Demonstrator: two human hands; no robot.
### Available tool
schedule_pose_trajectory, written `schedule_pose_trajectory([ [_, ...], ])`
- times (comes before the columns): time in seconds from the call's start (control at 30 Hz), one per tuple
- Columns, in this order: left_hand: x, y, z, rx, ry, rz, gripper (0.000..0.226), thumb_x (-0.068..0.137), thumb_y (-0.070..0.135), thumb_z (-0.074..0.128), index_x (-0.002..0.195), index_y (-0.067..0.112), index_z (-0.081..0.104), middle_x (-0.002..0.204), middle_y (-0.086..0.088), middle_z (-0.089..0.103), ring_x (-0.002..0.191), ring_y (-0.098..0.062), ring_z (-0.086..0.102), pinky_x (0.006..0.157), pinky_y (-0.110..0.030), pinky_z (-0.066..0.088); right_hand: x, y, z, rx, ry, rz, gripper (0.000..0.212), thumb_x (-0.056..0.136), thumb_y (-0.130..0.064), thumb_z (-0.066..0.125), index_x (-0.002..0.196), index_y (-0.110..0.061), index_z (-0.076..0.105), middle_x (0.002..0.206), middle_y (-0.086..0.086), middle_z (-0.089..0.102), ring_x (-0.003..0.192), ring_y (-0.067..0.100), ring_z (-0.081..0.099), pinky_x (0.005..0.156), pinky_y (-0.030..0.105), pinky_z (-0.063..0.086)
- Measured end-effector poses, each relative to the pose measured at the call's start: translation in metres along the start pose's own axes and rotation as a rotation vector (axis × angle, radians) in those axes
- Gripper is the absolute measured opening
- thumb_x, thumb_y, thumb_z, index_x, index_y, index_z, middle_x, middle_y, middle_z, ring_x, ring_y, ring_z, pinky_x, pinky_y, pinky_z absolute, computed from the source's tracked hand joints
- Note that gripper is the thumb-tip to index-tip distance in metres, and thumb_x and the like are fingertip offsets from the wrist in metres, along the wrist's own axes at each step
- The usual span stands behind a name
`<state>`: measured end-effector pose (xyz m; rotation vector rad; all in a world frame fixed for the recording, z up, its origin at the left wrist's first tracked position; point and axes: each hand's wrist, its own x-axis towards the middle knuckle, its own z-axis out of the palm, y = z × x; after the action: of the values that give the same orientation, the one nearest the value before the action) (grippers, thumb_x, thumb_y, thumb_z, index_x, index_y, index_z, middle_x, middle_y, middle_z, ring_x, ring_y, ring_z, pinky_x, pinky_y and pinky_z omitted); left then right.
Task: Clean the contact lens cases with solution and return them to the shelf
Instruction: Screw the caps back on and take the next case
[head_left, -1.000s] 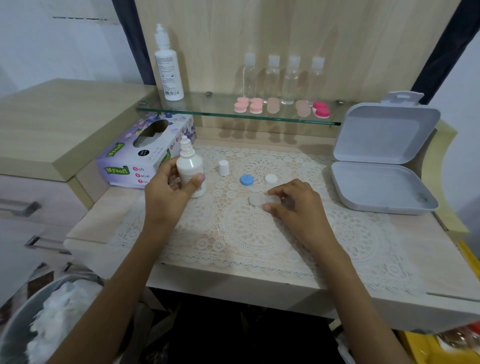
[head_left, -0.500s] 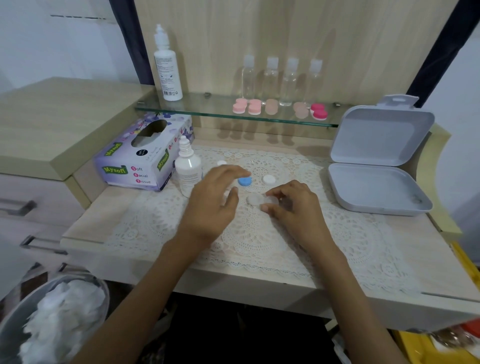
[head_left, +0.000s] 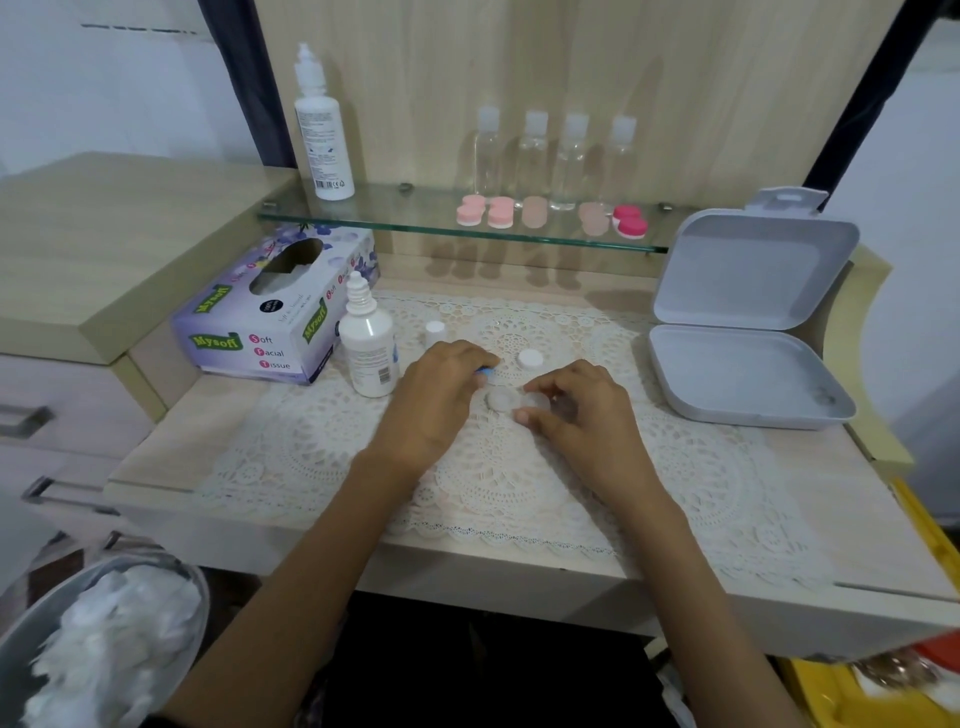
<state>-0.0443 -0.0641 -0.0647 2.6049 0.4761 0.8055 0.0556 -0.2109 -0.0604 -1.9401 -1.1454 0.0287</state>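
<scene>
A clear contact lens case (head_left: 511, 400) lies open on the lace mat (head_left: 675, 467). My right hand (head_left: 576, 410) pinches its right cup between thumb and fingers. My left hand (head_left: 441, 395) has its fingertips curled over the blue cap (head_left: 485, 370), most of which is hidden. The white cap (head_left: 530, 358) lies just behind the case. A small white solution bottle (head_left: 368, 343) stands uncapped to the left, with its little cap (head_left: 434, 332) beside it. Several pink lens cases (head_left: 485, 211) sit on the glass shelf (head_left: 389, 218).
A tissue box (head_left: 270, 317) stands at the left, against the bottle. An open grey plastic box (head_left: 748, 332) is at the right. A tall solution bottle (head_left: 322, 130) and several clear small bottles (head_left: 553, 156) stand on the shelf. A bin with used tissues (head_left: 104, 639) sits lower left.
My left hand let go of the small solution bottle, moved right and closed its fingertips on the blue cap. My right hand stayed on the clear case.
</scene>
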Motion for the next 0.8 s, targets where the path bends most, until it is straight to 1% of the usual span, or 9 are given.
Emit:
schedule_pose_trajectory([
  [0.1, -0.003, 0.002, -0.003, -0.078, 0.065, 0.011, 0.026, 0.092, 0.006, 0.057, 0.115, 0.010, 0.066, 0.113, -0.003, 0.066, 0.107, -0.020, 0.057, 0.091, -0.031, 0.044, 0.000, 0.000, 0.000, -0.003, 0.004, -0.002, 0.023, 0.076, -0.027, 0.077, 0.096, -0.018, 0.070, 0.089, -0.005, 0.058, 0.093, 0.010, 0.048, 0.078, 0.018, 0.037],
  [0.17, -0.005, 0.005, -0.006, -0.161, 0.087, 0.023, 0.023, 0.092, 0.014, 0.059, 0.114, 0.012, 0.067, 0.110, 0.000, 0.067, 0.104, -0.016, 0.057, 0.091, -0.029, 0.045, 0.000, 0.001, 0.000, -0.014, 0.005, -0.005, 0.024, 0.076, -0.028, 0.077, 0.097, -0.019, 0.070, 0.089, -0.006, 0.058, 0.092, 0.009, 0.048, 0.077, 0.017, 0.036],
  [0.23, -0.007, 0.008, -0.010, -0.227, 0.070, 0.059, 0.023, 0.091, 0.020, 0.061, 0.112, 0.014, 0.069, 0.108, 0.003, 0.067, 0.103, -0.012, 0.058, 0.091, -0.026, 0.045, 0.000, 0.002, 0.000, -0.022, 0.003, -0.008, 0.025, 0.076, -0.029, 0.077, 0.097, -0.018, 0.070, 0.089, -0.005, 0.057, 0.092, 0.010, 0.048, 0.077, 0.016, 0.036],
  [0.3, -0.009, 0.011, -0.011, -0.259, 0.034, 0.093, 0.024, 0.089, 0.023, 0.063, 0.110, 0.015, 0.069, 0.107, 0.005, 0.068, 0.102, -0.011, 0.059, 0.091, -0.027, 0.046, 0.000, 0.002, 0.000, -0.023, 0.005, -0.014, 0.024, 0.076, -0.029, 0.077, 0.096, -0.018, 0.069, 0.088, -0.006, 0.057, 0.091, 0.010, 0.048, 0.075, 0.016, 0.035],
  [0.37, -0.011, 0.012, -0.010, -0.286, 0.001, 0.088, 0.025, 0.087, 0.024, 0.066, 0.111, 0.018, 0.069, 0.106, 0.007, 0.068, 0.102, -0.009, 0.059, 0.092, -0.031, 0.047, 0.000, 0.002, 0.000, -0.017, 0.006, -0.015, 0.022, 0.076, -0.029, 0.077, 0.094, -0.019, 0.069, 0.088, -0.005, 0.057, 0.091, 0.011, 0.049, 0.075, 0.017, 0.036],
  [0.5, -0.012, 0.013, -0.011, -0.318, -0.025, 0.034, 0.030, 0.084, 0.021, 0.071, 0.114, 0.021, 0.068, 0.107, 0.010, 0.068, 0.103, -0.006, 0.058, 0.093, -0.034, 0.047, 0.000, 0.001, 0.000, 0.005, 0.002, 0.000, 0.021, 0.076, -0.029, 0.076, 0.094, -0.019, 0.069, 0.088, -0.004, 0.059, 0.092, 0.012, 0.050, 0.079, 0.025, 0.041],
  [0.7, -0.013, 0.014, -0.011, -0.292, -0.040, 0.030, 0.033, 0.083, 0.021, 0.072, 0.115, 0.019, 0.067, 0.107, 0.009, 0.069, 0.103, -0.003, 0.058, 0.092, -0.033, 0.049, 0.000, 0.002, 0.000, 0.001, -0.001, -0.011, 0.021, 0.076, -0.029, 0.076, 0.093, -0.020, 0.069, 0.087, -0.006, 0.057, 0.090, 0.011, 0.049, 0.077, 0.022, 0.039],
  [0.8, -0.013, 0.013, -0.010, -0.289, -0.048, 0.037, 0.032, 0.082, 0.020, 0.072, 0.114, 0.018, 0.068, 0.107, 0.008, 0.070, 0.104, -0.007, 0.059, 0.092, -0.036, 0.049, 0.000, 0.002, 0.000, 0.002, -0.001, -0.013, 0.022, 0.076, -0.028, 0.077, 0.094, -0.018, 0.070, 0.087, -0.006, 0.057, 0.090, 0.011, 0.049, 0.076, 0.023, 0.039],
])
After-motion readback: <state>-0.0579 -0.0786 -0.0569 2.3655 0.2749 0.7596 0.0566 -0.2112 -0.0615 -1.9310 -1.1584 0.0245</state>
